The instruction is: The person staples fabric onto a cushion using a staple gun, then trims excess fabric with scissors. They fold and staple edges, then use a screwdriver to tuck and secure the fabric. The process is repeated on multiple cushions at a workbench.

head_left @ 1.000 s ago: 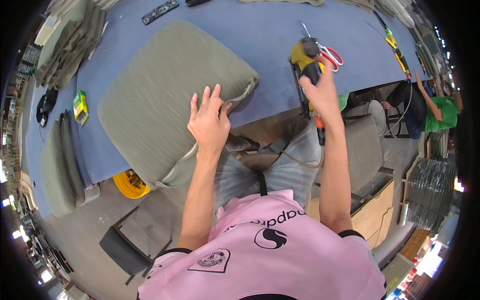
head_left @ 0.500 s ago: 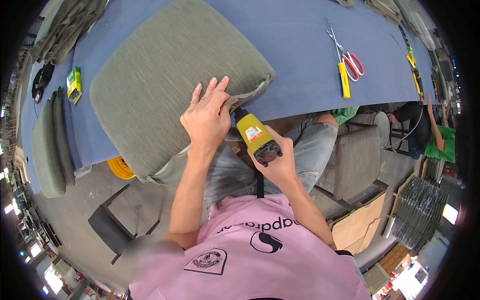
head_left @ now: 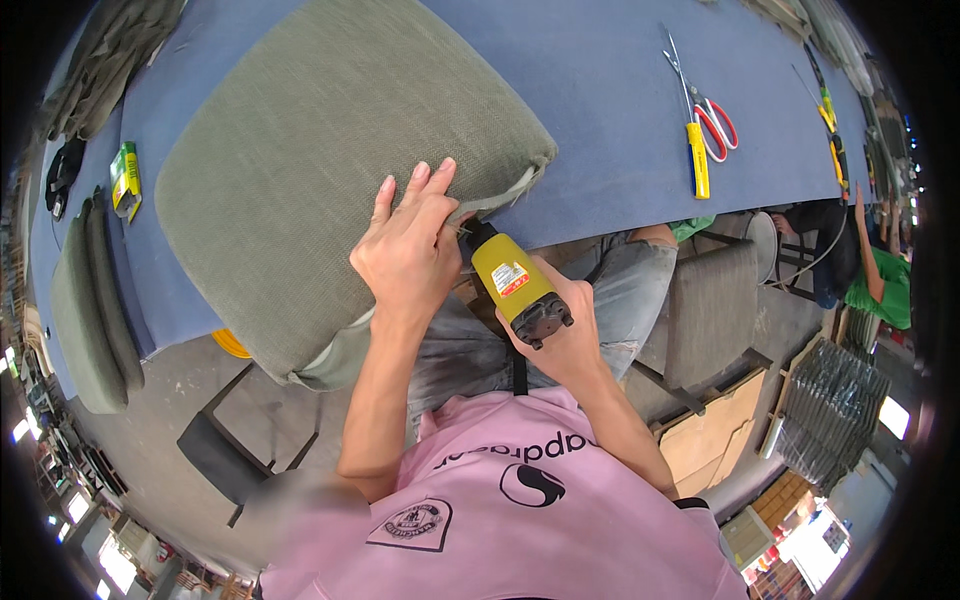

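A large grey-green upholstered cushion lies tilted over the front edge of the blue table, its loose fabric edge turned toward me. My left hand grips the cushion's near side, fingers pressed on top and the thumb at the fabric edge. In my right hand is a yellow-and-black staple gun, held under the cushion's rim close to the left thumb. Its dark nose points at the fabric edge; the exact contact spot and the gun's handle are hidden.
On the blue table to the right lie red-handled scissors and a yellow-handled screwdriver. A yellow-green box and more cushions are at left. A chair stands right; a co-worker in green is beyond.
The cushion has shifted slightly left and toward me. The staple gun and both hands have moved down a little, still at the same fabric edge.
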`<action>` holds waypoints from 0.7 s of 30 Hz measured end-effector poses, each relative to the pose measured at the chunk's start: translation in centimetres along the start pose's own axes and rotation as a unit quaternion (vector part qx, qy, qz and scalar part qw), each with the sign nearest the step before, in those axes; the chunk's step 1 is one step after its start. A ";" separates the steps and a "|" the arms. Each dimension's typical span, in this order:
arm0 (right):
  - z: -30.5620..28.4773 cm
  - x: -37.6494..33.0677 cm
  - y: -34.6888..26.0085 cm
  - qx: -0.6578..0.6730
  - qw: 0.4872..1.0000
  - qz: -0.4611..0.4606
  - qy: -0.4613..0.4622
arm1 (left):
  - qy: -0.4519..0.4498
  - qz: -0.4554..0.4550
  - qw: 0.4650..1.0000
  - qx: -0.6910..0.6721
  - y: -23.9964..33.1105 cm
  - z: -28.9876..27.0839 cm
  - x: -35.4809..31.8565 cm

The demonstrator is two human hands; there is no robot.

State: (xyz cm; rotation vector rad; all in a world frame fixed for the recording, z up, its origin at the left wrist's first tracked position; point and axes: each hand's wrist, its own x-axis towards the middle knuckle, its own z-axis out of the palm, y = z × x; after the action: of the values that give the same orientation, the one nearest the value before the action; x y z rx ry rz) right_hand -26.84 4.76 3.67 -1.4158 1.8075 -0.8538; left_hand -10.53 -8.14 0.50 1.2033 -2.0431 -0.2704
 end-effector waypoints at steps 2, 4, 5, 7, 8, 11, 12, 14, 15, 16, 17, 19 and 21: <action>-0.4 -0.3 -0.1 0.004 0.999 0.016 -0.033 | -0.003 -0.003 1.000 0.004 0.0 0.0 -0.1; -0.4 -0.4 -0.2 0.011 1.000 0.010 -0.026 | -0.003 -0.006 1.000 0.006 0.0 0.0 -0.2; -0.4 -0.4 -0.2 0.015 1.000 0.007 -0.022 | -0.005 -0.006 1.000 0.007 0.0 0.0 -0.3; -0.1 0.2 -0.7 0.028 0.998 -0.050 0.036 | -0.010 -0.005 1.000 0.008 0.0 0.0 -0.4; 0.1 0.5 -0.3 0.031 0.997 -0.057 0.036 | -0.007 -0.001 1.000 0.012 0.0 0.2 -0.4; 0.8 0.6 3.3 0.033 0.998 -0.038 -0.023 | -0.005 0.001 1.000 0.016 0.6 0.5 -0.7; 1.5 -0.1 4.1 -0.005 0.998 -0.061 0.028 | -0.003 0.002 1.000 0.013 0.5 0.6 -0.7; 3.2 -1.5 5.8 -0.082 0.980 -0.107 0.143 | -0.003 0.015 1.000 -0.007 0.5 0.4 -0.1; 3.9 -1.9 6.8 -0.077 0.987 -0.076 0.120 | -0.007 0.020 1.000 -0.018 0.4 -0.3 -0.2; 3.4 -2.3 6.4 -0.058 0.988 -0.084 0.119 | -0.011 0.023 0.999 -0.028 0.2 -1.2 -0.4; 2.4 -2.9 5.9 -0.039 0.988 -0.089 0.119 | -0.027 0.028 0.999 -0.031 0.1 -2.0 -0.5; 0.0 -4.2 4.9 0.018 0.990 -0.089 0.111 | -0.061 0.030 0.997 -0.035 0.1 -3.6 -0.9; -2.1 -5.8 4.4 0.094 0.988 -0.074 0.102 | -0.111 0.050 0.992 -0.019 0.3 -4.0 -0.8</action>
State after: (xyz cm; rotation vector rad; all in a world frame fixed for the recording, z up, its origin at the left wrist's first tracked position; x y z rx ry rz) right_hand -29.92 11.48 1.90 -1.3936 1.7308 -1.2520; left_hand -7.74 -6.58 3.06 1.0840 -2.2715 -0.4084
